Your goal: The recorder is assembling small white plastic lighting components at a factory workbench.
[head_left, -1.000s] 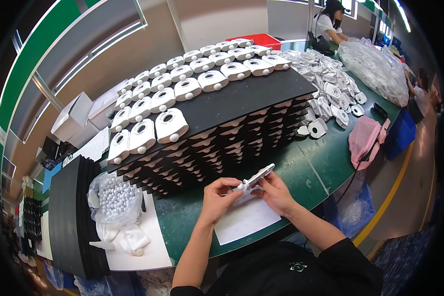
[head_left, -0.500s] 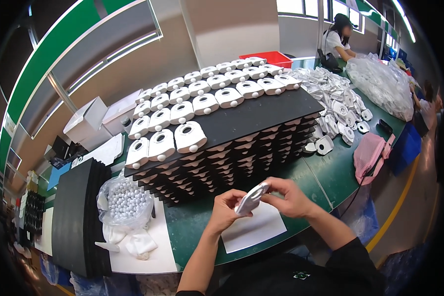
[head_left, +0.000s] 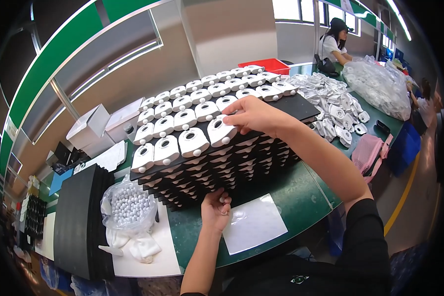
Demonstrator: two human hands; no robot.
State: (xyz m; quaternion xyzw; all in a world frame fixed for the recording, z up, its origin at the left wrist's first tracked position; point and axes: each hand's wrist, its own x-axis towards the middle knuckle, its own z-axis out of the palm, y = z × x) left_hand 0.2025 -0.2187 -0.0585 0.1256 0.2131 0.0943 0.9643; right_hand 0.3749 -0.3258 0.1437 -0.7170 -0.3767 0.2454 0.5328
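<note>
My right hand grips the edge of a white plastic housing with a round dark-rimmed hole. That housing sits at the front row's right end on the top black sheet, with a small white ball at its front edge. More such housings with balls fill the rows to the left and behind. Below the stack's front side, my left hand is closed, palm up, with a small white ball showing at its fingers. The rest of its grip is partly hidden.
A clear bag of white balls stands left, beside piled black sheets. White paper lies in front. Loose housings are heaped at right, near a pink bag. A person sits at the far right.
The housing that both hands held over the paper is now at the front row's end, under my right hand. My left hand has dropped slightly and away from it.
</note>
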